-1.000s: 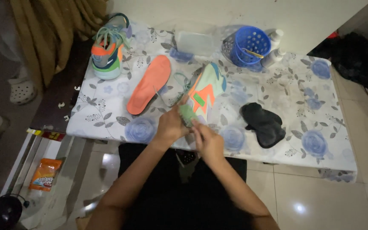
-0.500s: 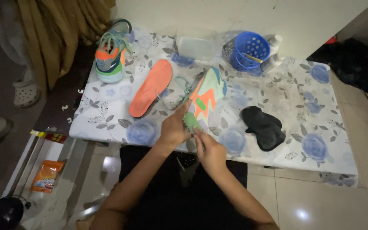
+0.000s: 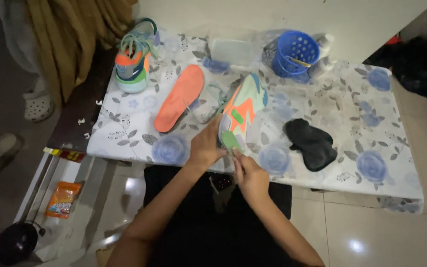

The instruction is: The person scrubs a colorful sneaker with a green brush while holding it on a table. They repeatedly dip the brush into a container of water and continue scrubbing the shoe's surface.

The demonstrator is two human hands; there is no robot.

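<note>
Slippage looks the likeliest trouble: left hand (image 3: 206, 147) clasps the heel of the mint-green and orange sneaker (image 3: 240, 111), toe aimed at one o'clock on the floral-covered table (image 3: 362, 113). Right hand (image 3: 250, 174), at five o'clock, pinches its green heel tab (image 3: 231, 140); a hard tug could tear it free.
</note>
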